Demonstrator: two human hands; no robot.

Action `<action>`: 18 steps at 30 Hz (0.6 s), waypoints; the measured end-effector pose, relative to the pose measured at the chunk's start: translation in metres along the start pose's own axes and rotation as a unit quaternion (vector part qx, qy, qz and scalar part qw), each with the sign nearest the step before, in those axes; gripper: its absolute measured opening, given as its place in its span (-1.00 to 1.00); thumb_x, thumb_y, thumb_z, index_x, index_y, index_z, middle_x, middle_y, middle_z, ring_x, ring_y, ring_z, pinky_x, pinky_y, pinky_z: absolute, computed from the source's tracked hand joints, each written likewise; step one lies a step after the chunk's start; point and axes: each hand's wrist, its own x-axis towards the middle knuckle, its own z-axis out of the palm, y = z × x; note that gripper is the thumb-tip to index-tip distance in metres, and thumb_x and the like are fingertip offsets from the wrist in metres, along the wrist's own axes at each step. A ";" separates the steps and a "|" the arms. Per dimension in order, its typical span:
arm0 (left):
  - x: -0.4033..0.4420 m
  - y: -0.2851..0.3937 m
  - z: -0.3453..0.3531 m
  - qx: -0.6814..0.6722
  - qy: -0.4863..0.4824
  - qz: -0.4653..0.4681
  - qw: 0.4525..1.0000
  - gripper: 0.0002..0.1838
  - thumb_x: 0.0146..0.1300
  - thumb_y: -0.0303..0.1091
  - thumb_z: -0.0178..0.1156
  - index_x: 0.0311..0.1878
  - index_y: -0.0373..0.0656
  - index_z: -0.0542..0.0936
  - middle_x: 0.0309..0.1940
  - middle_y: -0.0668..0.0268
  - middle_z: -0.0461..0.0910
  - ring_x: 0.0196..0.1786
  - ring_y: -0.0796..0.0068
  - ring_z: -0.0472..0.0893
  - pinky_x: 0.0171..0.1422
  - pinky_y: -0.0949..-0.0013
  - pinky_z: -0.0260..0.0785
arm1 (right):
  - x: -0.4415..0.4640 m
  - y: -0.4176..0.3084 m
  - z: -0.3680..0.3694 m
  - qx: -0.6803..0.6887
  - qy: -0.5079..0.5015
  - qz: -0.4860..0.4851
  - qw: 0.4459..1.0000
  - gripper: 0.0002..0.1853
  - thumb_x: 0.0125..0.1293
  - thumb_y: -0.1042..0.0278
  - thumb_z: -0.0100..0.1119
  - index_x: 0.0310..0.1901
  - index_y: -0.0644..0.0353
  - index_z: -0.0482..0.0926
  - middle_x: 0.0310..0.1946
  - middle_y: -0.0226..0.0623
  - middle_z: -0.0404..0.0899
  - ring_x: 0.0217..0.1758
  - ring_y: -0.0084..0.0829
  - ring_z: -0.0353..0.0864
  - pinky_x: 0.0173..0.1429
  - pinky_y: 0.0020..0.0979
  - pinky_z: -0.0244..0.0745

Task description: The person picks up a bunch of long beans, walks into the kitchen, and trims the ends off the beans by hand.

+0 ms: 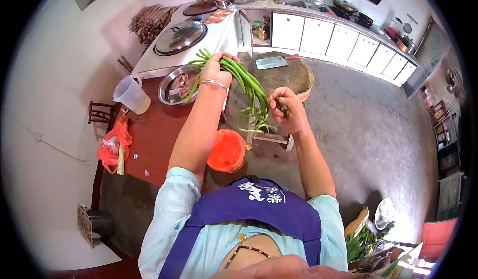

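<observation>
My left hand (pixel 217 70) is closed round a bunch of long, thin green stalks (pixel 247 82), perhaps long beans or garlic scapes. Their thin, curling ends hang down to the right over a stool. Just right of those ends, my right hand (pixel 289 111) has its fingers curled in, with a small dark bit showing among them that I cannot identify. Below the bunch stands a bucket with an orange-red lining (pixel 226 150). Beyond my right hand, a cleaver (pixel 272 62) lies flat on a round wooden chopping block (pixel 294 76).
On the red table, a metal basin (pixel 169 94) holds what looks like meat, beside a plastic jug (pixel 132 95) and a red plastic bag (pixel 114 144). A lidded wok (pixel 180 36) sits on the white stove. White cabinets (pixel 318 34) line the back. Vegetables (pixel 366 239) lie at lower right.
</observation>
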 end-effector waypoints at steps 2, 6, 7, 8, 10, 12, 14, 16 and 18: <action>0.005 0.004 0.001 -0.040 0.015 0.007 0.999 -0.79 0.42 -0.40 -0.08 -0.35 -0.29 0.39 -0.50 0.14 0.45 -0.40 0.13 0.49 -0.17 0.06 0.45 | -0.004 0.011 -0.001 0.011 0.011 0.027 1.000 -0.87 0.28 0.47 -0.09 -0.22 0.20 0.47 -0.49 -0.40 0.42 -0.64 -0.65 0.19 -0.60 -0.62 0.06; 0.010 -0.002 0.012 -0.090 0.043 0.014 0.995 -0.79 0.45 -0.38 -0.10 -0.30 -0.30 0.36 -0.51 0.18 0.42 -0.44 0.19 0.43 -0.22 0.07 0.44 | -0.016 0.024 0.012 -0.001 0.031 0.033 0.999 -0.83 0.39 0.32 -0.04 -0.18 0.21 0.50 -0.48 -0.48 0.42 -0.64 -0.69 0.17 -0.61 -0.64 0.05; 0.016 -0.003 0.009 -0.086 0.039 0.011 0.996 -0.80 0.45 -0.38 -0.10 -0.30 -0.29 0.36 -0.52 0.18 0.42 -0.44 0.20 0.43 -0.22 0.07 0.44 | -0.017 0.026 0.018 -0.018 0.037 0.015 0.999 -0.80 0.40 0.28 -0.05 -0.18 0.22 0.50 -0.47 -0.48 0.41 -0.64 -0.68 0.17 -0.60 -0.64 0.06; 0.022 -0.005 0.007 -0.081 0.035 0.008 0.996 -0.80 0.44 -0.38 -0.10 -0.30 -0.29 0.36 -0.52 0.18 0.42 -0.44 0.21 0.43 -0.23 0.08 0.44 | -0.018 0.026 0.019 -0.034 0.043 -0.003 0.998 -0.78 0.41 0.25 -0.05 -0.19 0.23 0.49 -0.47 -0.48 0.40 -0.63 -0.68 0.17 -0.59 -0.64 0.07; 0.018 -0.011 0.011 -0.055 0.040 0.014 0.998 -0.83 0.41 -0.42 -0.08 -0.32 -0.27 0.37 -0.51 0.20 0.43 -0.45 0.23 0.45 -0.24 0.08 0.44 | -0.011 0.018 0.015 -0.008 0.080 0.030 0.996 -0.75 0.46 0.23 -0.07 -0.18 0.25 0.49 -0.45 -0.47 0.41 -0.63 -0.68 0.19 -0.59 -0.64 0.07; 0.015 -0.017 0.016 -0.030 0.033 0.010 0.999 -0.85 0.39 -0.44 -0.06 -0.33 -0.26 0.38 -0.51 0.20 0.43 -0.46 0.25 0.45 -0.26 0.09 0.45 | -0.007 0.002 0.011 0.033 0.094 0.076 0.992 -0.75 0.47 0.24 -0.08 -0.17 0.26 0.49 -0.45 -0.45 0.41 -0.62 -0.69 0.20 -0.59 -0.64 0.07; 0.021 -0.022 0.015 -0.013 0.019 0.010 1.000 -0.81 0.40 -0.41 -0.05 -0.37 -0.25 0.40 -0.51 0.20 0.45 -0.41 0.20 0.49 -0.15 0.03 0.45 | -0.003 -0.002 0.007 0.034 0.028 0.086 0.995 -0.80 0.45 0.32 -0.08 -0.17 0.26 0.49 -0.46 -0.45 0.41 -0.62 -0.70 0.20 -0.60 -0.64 0.07; 0.019 -0.026 0.015 0.002 0.011 0.019 1.000 -0.80 0.40 -0.40 -0.05 -0.38 -0.24 0.40 -0.51 0.20 0.46 -0.41 0.18 0.50 -0.10 0.01 0.46 | -0.005 -0.008 0.013 -0.056 -0.025 0.081 0.995 -0.80 0.43 0.34 -0.08 -0.17 0.26 0.50 -0.47 -0.47 0.41 -0.63 -0.72 0.18 -0.60 -0.64 0.04; 0.015 -0.028 0.014 0.019 0.005 0.033 0.999 -0.81 0.40 -0.40 -0.04 -0.37 -0.22 0.39 -0.51 0.21 0.46 -0.43 0.20 0.49 -0.12 0.02 0.46 | -0.005 -0.008 0.016 -0.086 -0.039 0.084 0.992 -0.79 0.43 0.34 -0.10 -0.18 0.26 0.51 -0.49 -0.49 0.40 -0.62 -0.71 0.19 -0.57 -0.64 0.07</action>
